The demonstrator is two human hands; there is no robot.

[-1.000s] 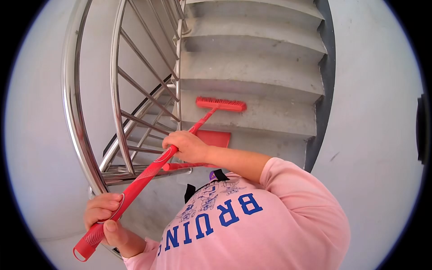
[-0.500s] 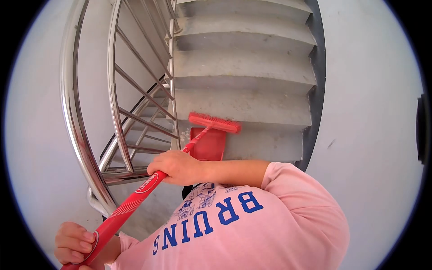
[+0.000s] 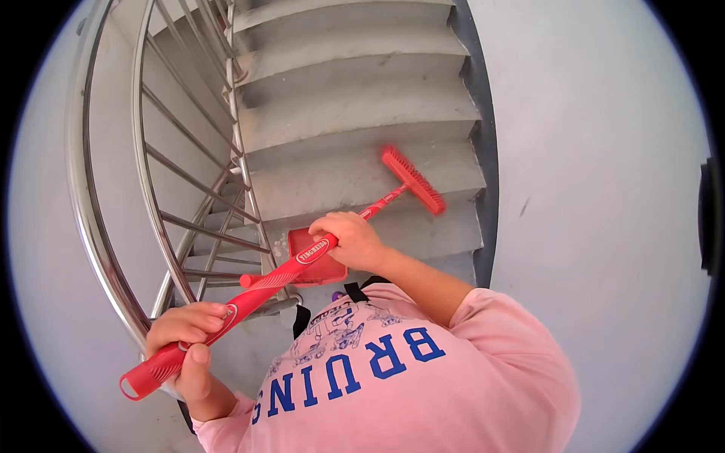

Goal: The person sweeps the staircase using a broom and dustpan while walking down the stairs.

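A red broom [image 3: 276, 277] runs diagonally across my front, its handle end at lower left and its bristled head at upper right. My left hand [image 3: 189, 343] is closed round the handle near its end. Higher up the shaft, my right hand [image 3: 351, 240] grips it just past the white label. The slightly blurred broom head lies over a grey step [image 3: 362, 177] toward the wall side; whether its bristles touch, I cannot tell. Below the shaft and my right hand, a red dustpan [image 3: 330, 269] is partly hidden.
Grey concrete stairs [image 3: 355, 83] rise ahead of me. A metal railing [image 3: 83, 166] with bars runs along the left, and further steps show through it. A pale wall [image 3: 589, 189] with a dark skirting band [image 3: 485, 162] borders the right.
The broom head has swung right and turned, from above the dustpan toward the wall side. Both hands have moved up and right with the handle. My view has shifted, so the stairs appear further left.
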